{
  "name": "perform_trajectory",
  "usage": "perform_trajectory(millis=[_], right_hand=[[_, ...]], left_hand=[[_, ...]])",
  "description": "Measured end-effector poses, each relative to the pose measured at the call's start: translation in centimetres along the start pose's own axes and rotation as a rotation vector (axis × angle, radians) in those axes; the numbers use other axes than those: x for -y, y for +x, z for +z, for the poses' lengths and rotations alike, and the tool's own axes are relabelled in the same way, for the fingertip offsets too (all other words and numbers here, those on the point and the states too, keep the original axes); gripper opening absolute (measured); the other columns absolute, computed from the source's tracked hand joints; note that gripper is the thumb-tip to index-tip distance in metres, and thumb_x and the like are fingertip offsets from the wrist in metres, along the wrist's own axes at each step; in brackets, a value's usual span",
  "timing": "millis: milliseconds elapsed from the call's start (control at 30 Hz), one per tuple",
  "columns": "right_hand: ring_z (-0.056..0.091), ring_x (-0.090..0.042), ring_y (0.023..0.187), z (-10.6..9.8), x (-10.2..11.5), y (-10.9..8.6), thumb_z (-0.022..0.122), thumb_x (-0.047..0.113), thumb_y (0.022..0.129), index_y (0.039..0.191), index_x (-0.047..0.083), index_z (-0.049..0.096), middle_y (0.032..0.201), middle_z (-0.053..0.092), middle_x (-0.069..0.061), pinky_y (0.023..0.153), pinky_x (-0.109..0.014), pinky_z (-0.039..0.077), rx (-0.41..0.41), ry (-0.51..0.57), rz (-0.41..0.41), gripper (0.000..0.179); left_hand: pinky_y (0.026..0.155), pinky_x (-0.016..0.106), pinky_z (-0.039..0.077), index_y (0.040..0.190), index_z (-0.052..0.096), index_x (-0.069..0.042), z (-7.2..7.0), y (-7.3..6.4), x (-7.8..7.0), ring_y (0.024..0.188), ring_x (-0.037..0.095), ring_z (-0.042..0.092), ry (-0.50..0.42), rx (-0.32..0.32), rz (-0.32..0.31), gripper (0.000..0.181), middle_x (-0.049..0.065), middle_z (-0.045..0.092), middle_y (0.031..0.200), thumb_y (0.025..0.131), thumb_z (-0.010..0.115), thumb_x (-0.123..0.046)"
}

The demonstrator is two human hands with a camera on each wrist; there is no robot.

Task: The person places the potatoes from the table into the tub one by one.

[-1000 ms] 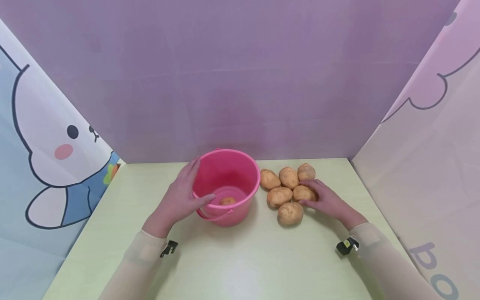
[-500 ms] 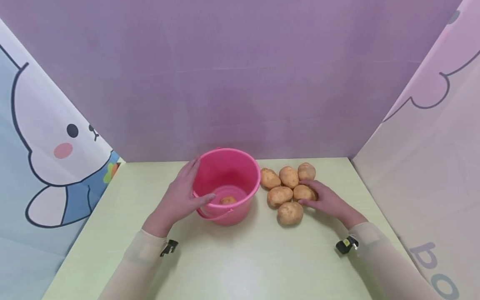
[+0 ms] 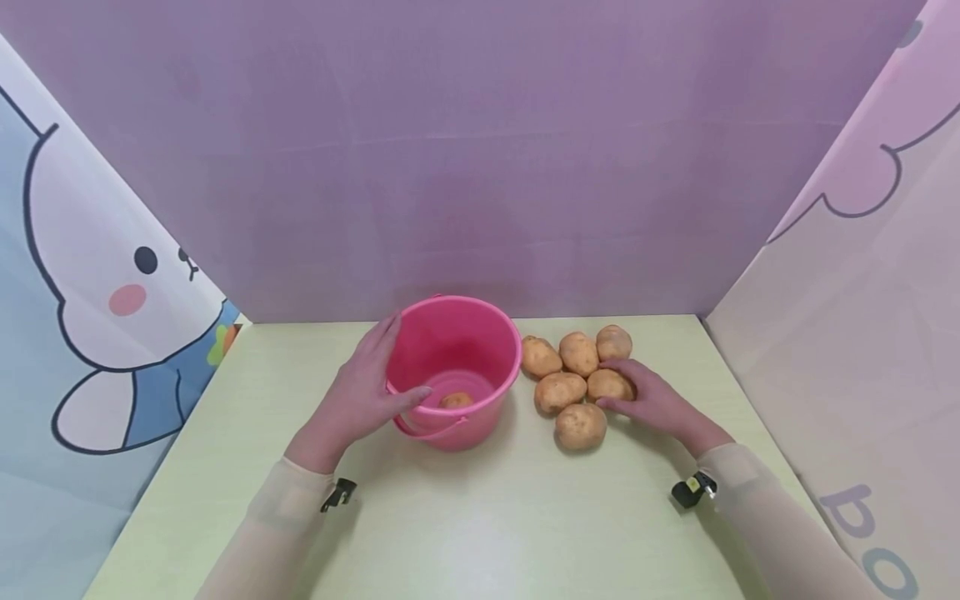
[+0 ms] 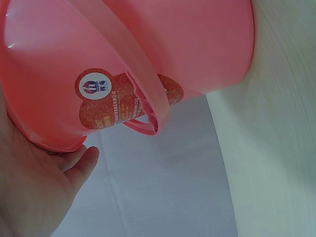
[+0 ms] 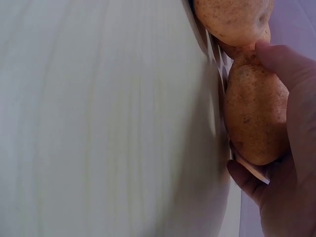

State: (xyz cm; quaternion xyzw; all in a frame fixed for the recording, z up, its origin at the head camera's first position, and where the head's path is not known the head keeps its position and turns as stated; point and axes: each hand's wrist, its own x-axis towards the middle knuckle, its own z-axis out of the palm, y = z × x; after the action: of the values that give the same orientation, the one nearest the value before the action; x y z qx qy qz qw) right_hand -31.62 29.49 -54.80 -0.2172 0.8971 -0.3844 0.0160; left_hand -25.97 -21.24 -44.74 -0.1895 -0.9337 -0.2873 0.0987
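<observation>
A pink plastic bucket (image 3: 483, 423) stands upright on the table, its handle hanging down at the front. One potato (image 3: 456, 401) lies on the bucket's floor, partly hidden by the rim. My left hand (image 3: 362, 385) grips the bucket's left rim, thumb over the near edge; in the left wrist view, fingertips (image 4: 85, 165) show below the rim. To the bucket's right, my right hand (image 3: 654, 402) holds the rightmost potato (image 3: 609, 386) of a cluster, with thumb and fingers around its sides. In the right wrist view this potato (image 5: 256, 108) sits low against the tabletop, touching another potato (image 5: 234, 19).
Several other potatoes, among them a near one (image 3: 581, 427) and a far one (image 3: 613, 342), lie close together beside the bucket. A purple backdrop (image 3: 480, 167) rises behind the pale table (image 3: 480, 525). Printed cloth panels (image 3: 112, 350) stand at both sides.
</observation>
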Motion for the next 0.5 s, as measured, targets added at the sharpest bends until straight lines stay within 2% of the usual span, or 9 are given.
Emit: perform_trajectory(millis=[500], right_hand=[[0.062, -0.042, 0.133, -0.38, 0.08, -0.12, 0.087, 0.039, 0.098, 0.154, 0.007, 0.057, 0.149, 0.062, -0.018, 0.114, -0.066, 0.047, -0.023, 0.019, 0.039, 0.071]], left_hand=[[0.100, 0.068, 0.059, 0.179, 0.018, -0.013, 0.06, -0.04, -0.01, 0.163, 0.043, 0.030, -0.014, 0.005, -0.009, 0.125, 0.013, 0.023, 0.181, 0.089, 0.079, -0.074]])
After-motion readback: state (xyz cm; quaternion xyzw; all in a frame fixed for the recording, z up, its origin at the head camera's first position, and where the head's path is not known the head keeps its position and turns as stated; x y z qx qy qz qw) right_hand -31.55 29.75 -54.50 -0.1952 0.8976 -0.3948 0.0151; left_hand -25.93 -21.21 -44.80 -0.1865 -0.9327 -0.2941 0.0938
